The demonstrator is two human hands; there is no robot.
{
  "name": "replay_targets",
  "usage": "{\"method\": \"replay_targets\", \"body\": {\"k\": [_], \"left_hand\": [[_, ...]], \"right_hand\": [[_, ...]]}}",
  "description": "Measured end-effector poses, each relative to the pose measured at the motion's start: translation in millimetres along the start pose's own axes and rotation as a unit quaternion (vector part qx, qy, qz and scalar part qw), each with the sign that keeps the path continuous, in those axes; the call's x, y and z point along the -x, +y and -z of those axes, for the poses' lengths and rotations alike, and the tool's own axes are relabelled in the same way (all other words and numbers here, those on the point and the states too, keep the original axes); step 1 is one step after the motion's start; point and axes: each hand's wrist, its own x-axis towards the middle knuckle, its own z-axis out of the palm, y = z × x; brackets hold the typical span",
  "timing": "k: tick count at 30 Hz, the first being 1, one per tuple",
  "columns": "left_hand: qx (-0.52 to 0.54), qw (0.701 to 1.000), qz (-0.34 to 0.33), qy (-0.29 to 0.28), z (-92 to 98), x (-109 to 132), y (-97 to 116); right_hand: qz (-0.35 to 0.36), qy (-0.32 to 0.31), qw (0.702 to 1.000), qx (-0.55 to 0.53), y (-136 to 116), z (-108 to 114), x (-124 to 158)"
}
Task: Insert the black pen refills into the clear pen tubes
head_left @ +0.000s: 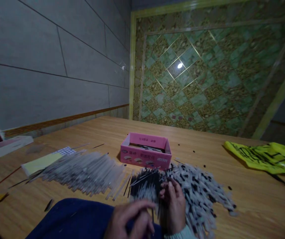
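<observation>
My right hand (pixel 173 202) is closed in a pinch beside a pile of short translucent tubes with black pieces (pixel 197 192). Whatever lies between its fingertips is too small and dark to make out. At the bottom, my left hand (pixel 132 219) is slightly blurred, its index finger stretched out and apart from the thumb; I see nothing held in it. A dense bundle of thin black sticks (pixel 140 181) lies just left of my right hand, with pale tips toward me. Behind the bundle stands an open pink box (pixel 146 158) with thin pieces inside.
Long clear tubes (pixel 85 172) lie in a wide heap on the wooden table (pixel 102 132). A yellowish sheet (pixel 39 163) is beside them. At the far left sits a white box lid (pixel 10 146), and at right a yellow bag (pixel 264 157). Small black bits are scattered around.
</observation>
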Motion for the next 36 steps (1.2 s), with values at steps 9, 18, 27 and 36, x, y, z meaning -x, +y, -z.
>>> {"method": "replay_targets", "body": {"k": [9,18,27,36], "left_hand": [[0.117,0.984,0.010,0.135,-13.0,-115,-33],[0.095,0.965,0.004,0.244,32.2,-117,-49],[0.128,0.974,0.024,0.185,19.0,-116,-54],[0.192,0.969,0.037,0.154,18.3,-116,-49]], "right_hand": [[-0.012,-0.022,0.987,0.157,-8,13,-19],[0.105,-0.197,0.801,0.556,-26,-14,-18],[0.166,-0.277,0.602,0.730,-2,-66,-50],[0.170,-0.290,0.560,0.757,11,-72,-52]]}}
